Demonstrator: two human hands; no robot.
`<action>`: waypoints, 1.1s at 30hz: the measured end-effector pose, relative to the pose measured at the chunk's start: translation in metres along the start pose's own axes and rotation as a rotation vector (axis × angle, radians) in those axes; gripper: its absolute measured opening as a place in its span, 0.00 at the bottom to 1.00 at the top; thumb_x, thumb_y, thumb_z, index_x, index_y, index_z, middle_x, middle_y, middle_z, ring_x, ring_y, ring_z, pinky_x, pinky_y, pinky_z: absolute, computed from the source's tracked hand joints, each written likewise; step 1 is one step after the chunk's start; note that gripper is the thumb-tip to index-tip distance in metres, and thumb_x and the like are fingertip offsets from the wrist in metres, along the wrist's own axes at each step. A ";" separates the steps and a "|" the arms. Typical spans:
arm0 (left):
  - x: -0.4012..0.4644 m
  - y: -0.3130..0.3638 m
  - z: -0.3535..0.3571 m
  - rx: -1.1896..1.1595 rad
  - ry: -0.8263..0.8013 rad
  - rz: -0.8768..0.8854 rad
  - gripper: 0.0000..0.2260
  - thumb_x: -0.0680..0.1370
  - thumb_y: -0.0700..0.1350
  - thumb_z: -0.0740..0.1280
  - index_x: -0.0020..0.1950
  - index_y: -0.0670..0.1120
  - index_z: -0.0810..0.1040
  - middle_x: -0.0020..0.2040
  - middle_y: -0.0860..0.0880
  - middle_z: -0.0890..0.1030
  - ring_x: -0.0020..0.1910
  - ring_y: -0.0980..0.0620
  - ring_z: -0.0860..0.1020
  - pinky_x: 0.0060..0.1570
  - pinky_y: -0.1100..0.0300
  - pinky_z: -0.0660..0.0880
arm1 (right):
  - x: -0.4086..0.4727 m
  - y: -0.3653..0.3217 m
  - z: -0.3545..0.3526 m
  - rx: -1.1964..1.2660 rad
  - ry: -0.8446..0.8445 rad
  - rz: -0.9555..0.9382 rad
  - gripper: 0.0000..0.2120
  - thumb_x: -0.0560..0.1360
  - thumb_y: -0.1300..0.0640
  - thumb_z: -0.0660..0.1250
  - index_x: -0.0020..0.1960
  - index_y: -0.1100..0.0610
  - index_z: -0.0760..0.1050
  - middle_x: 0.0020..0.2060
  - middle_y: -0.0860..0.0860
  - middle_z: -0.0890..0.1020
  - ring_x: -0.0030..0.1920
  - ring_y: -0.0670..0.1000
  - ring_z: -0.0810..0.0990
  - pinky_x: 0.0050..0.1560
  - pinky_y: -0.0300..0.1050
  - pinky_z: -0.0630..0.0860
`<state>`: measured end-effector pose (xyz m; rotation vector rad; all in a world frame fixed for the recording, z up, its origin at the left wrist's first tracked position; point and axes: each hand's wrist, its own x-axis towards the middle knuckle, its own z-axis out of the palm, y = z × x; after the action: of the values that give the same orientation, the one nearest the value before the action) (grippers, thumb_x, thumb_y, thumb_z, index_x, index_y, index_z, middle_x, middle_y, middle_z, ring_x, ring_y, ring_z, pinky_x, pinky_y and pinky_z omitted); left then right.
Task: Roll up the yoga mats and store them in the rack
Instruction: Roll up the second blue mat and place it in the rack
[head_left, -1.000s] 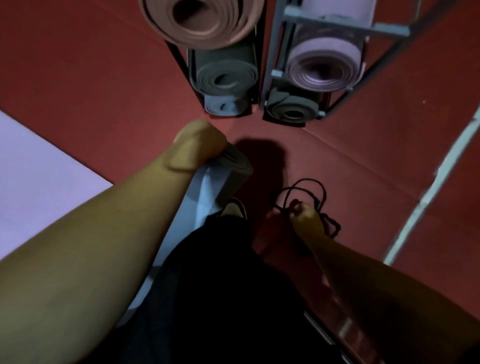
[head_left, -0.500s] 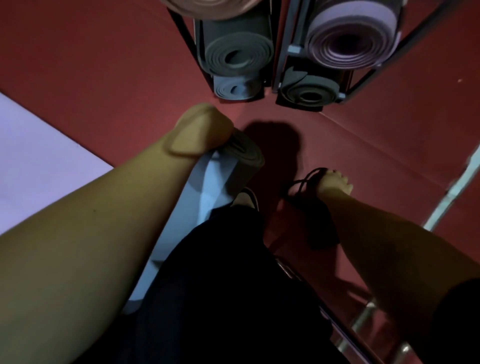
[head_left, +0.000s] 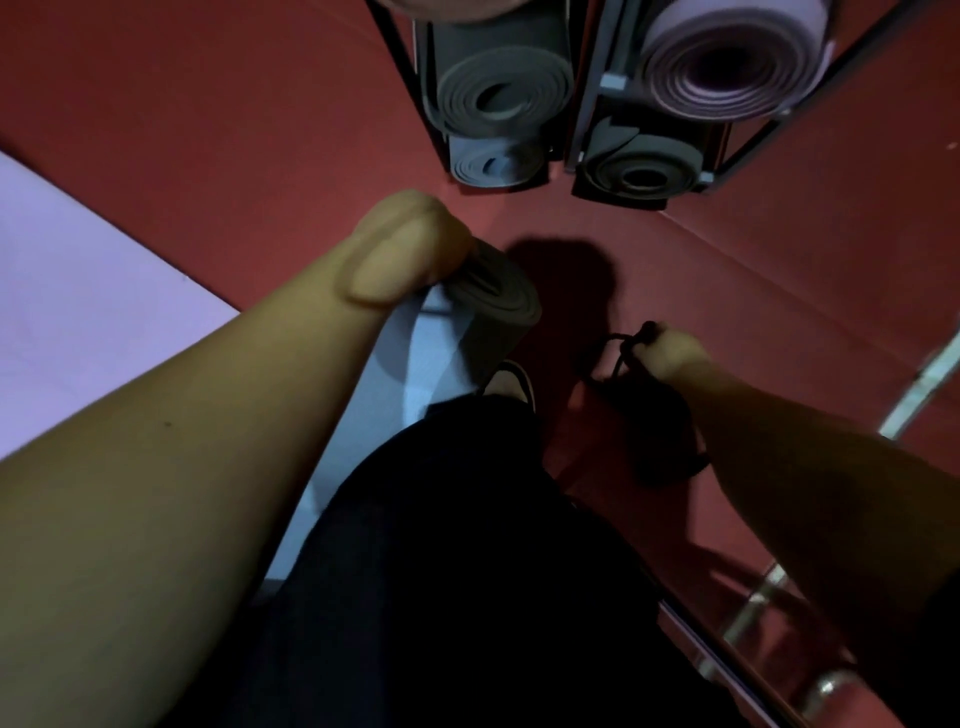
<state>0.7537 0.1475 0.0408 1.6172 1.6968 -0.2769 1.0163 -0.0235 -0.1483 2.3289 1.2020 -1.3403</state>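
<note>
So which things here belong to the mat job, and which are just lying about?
Job: rolled grey mat gripped by left hand; black strap held by right hand; rack with stored mats.
Lying about: flat lilac mat; red floor.

Head camera, steep downward view, close on forearms (head_left: 208, 493).

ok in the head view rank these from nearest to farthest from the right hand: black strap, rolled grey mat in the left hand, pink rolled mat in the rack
1. black strap, gripped in the right hand itself.
2. rolled grey mat, to its left, held by the left hand.
3. pink rolled mat, up top in the rack.
</note>
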 end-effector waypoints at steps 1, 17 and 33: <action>-0.006 0.002 -0.005 -0.045 0.015 0.051 0.08 0.75 0.49 0.70 0.40 0.45 0.80 0.39 0.47 0.79 0.50 0.41 0.82 0.51 0.52 0.79 | -0.007 -0.003 -0.007 0.032 -0.014 -0.024 0.11 0.79 0.51 0.64 0.54 0.58 0.77 0.51 0.59 0.82 0.49 0.59 0.79 0.45 0.45 0.69; -0.220 -0.077 -0.104 -0.298 0.303 -0.080 0.10 0.66 0.38 0.78 0.41 0.40 0.78 0.30 0.44 0.78 0.29 0.48 0.73 0.33 0.56 0.72 | -0.226 -0.230 -0.111 0.329 0.057 -0.793 0.05 0.77 0.56 0.69 0.44 0.52 0.74 0.32 0.49 0.78 0.26 0.42 0.74 0.30 0.39 0.73; -0.451 -0.210 -0.080 -0.754 0.880 -0.039 0.28 0.69 0.38 0.72 0.66 0.51 0.68 0.45 0.54 0.76 0.38 0.52 0.77 0.41 0.54 0.76 | -0.499 -0.358 -0.034 -0.297 0.204 -1.455 0.06 0.77 0.56 0.68 0.54 0.55 0.79 0.44 0.46 0.77 0.33 0.39 0.73 0.41 0.37 0.66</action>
<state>0.4879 -0.1811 0.3153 1.1532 2.0655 1.0868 0.6471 -0.0480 0.3432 1.1783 3.1139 -0.9428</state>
